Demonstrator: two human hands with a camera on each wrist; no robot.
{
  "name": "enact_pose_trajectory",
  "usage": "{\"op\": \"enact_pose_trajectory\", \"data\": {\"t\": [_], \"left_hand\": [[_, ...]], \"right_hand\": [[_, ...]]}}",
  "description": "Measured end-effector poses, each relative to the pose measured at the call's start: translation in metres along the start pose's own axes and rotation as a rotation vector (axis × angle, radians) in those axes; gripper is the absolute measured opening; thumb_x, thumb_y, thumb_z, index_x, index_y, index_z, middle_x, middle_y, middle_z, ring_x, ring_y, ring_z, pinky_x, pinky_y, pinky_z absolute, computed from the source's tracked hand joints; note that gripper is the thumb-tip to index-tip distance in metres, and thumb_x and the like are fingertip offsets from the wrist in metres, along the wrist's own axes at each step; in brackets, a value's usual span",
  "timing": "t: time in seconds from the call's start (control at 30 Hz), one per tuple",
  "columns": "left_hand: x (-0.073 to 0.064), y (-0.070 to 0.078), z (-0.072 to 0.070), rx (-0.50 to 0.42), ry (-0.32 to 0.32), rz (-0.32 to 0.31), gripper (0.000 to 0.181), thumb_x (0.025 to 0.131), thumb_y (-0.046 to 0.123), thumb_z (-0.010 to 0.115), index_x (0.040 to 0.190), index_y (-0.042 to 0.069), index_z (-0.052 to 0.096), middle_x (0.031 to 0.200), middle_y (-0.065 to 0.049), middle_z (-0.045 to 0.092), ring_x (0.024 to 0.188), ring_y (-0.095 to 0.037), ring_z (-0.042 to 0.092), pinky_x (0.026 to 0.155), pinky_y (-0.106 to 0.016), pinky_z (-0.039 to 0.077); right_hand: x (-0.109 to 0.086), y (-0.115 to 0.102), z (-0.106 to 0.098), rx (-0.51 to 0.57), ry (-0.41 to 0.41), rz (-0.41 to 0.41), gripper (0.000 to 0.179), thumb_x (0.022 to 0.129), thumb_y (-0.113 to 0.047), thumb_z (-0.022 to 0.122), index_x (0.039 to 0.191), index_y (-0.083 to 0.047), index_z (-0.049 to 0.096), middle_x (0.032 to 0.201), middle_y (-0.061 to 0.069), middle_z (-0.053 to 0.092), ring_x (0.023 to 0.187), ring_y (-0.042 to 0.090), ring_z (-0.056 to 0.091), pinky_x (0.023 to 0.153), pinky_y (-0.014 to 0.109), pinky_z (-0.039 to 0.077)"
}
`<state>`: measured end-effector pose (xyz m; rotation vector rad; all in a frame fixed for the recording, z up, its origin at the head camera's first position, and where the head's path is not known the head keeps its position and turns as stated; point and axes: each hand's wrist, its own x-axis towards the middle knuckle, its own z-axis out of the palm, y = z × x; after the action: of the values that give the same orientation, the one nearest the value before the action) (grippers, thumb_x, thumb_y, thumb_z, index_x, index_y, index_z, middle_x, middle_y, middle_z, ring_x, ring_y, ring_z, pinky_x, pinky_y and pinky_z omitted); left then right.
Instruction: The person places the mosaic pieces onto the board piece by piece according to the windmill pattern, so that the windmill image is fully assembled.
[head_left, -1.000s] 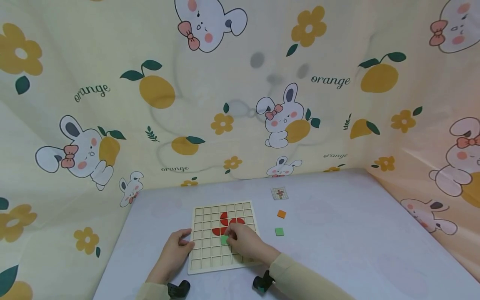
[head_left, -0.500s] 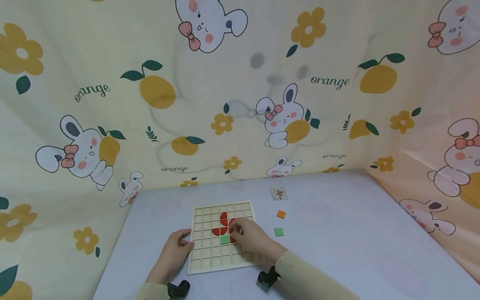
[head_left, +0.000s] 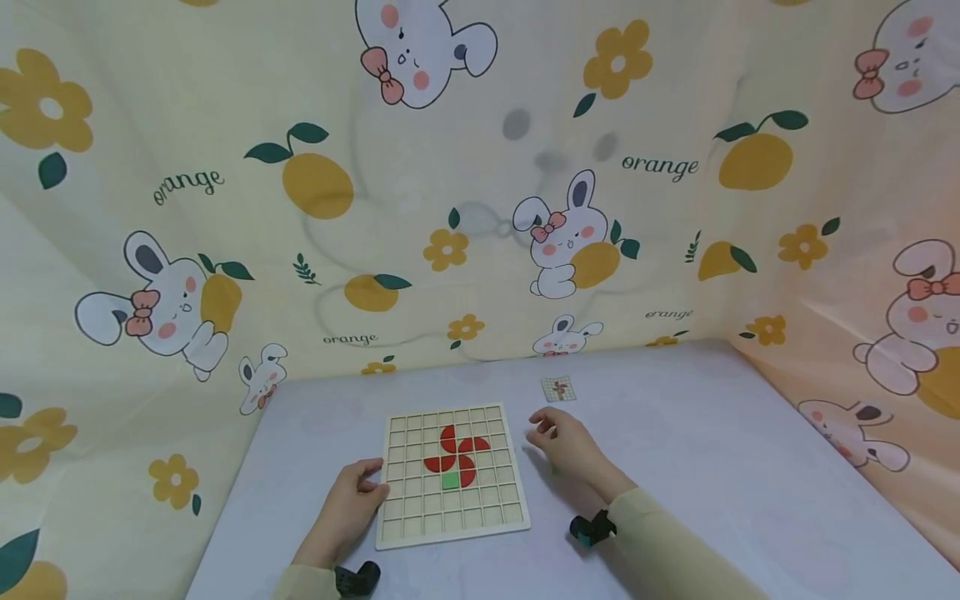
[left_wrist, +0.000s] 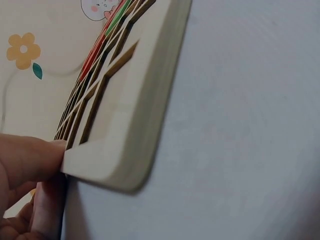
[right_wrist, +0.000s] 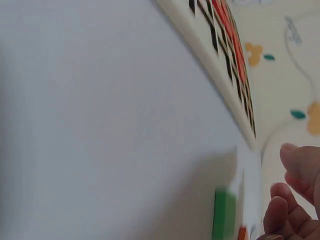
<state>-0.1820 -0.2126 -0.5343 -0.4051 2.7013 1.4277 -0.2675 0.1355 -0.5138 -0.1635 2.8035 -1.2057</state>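
A pale square grid board (head_left: 408, 508) lies flat on the table. Set in its cells are several red petal-shaped pieces (head_left: 447, 437) forming a pinwheel and a green square tile (head_left: 450, 480) below them. My left hand (head_left: 347, 504) rests against the board's left edge; in the left wrist view the thumb (left_wrist: 35, 157) touches the rim. Right of the board, my right hand (head_left: 570, 450) hovers with fingers loosely bent and nothing between them. Near it, a loose green tile (right_wrist: 223, 215) and an orange tile (right_wrist: 242, 233) show in the right wrist view. The hand mostly hides them from the head view.
A small pattern card (head_left: 558, 388) with a red pinwheel lies behind my right hand. A printed curtain (head_left: 480, 292) with rabbits and oranges hangs along the table's back and sides. Black wrist cameras (head_left: 592, 528) are strapped on both forearms.
My right hand has left the board and moved right and back, over the loose tiles. The lower right red petal now shows whole. The left hand stays at the board's edge.
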Motion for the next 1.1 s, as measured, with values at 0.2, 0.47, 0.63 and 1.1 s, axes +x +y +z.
{"op": "enact_pose_trajectory", "data": {"t": [0.2,0.47,0.63,1.1], "left_hand": [[0.000,0.002,-0.001,0.004,-0.004,-0.007,0.050,0.090,0.012,0.067,0.137,0.004,0.050,0.120,-0.011,0.051,0.094,-0.020,0.051,0.074,-0.033,0.046],[-0.001,0.002,0.001,0.006,-0.006,-0.021,0.051,0.090,0.012,0.067,0.137,0.004,0.049,0.122,-0.011,0.051,0.095,-0.020,0.052,0.074,-0.033,0.046],[0.000,0.003,0.001,0.016,0.005,-0.020,0.051,0.091,0.012,0.066,0.138,0.004,0.049,0.123,-0.012,0.050,0.096,-0.020,0.051,0.075,-0.033,0.046],[0.000,0.002,0.001,0.027,0.007,0.004,0.050,0.090,0.012,0.066,0.137,0.005,0.050,0.120,-0.011,0.052,0.097,-0.020,0.052,0.076,-0.034,0.046]], "right_hand": [[0.001,0.018,-0.016,-0.012,0.051,0.038,0.031,0.089,-0.028,0.070,0.115,-0.013,0.063,0.096,0.000,0.059,0.086,0.019,0.054,0.073,0.036,0.047],[-0.003,0.035,-0.026,0.021,0.109,0.063,0.035,0.089,-0.027,0.071,0.116,-0.006,0.062,0.100,0.005,0.060,0.087,0.019,0.058,0.073,0.035,0.049],[-0.003,0.039,-0.028,0.028,0.124,0.088,0.038,0.089,-0.027,0.071,0.117,-0.004,0.061,0.105,0.008,0.060,0.091,0.021,0.058,0.078,0.038,0.049],[0.001,0.042,-0.027,0.028,0.087,0.195,0.036,0.086,-0.028,0.072,0.114,-0.008,0.061,0.110,0.011,0.059,0.099,0.029,0.054,0.084,0.046,0.044]]}}
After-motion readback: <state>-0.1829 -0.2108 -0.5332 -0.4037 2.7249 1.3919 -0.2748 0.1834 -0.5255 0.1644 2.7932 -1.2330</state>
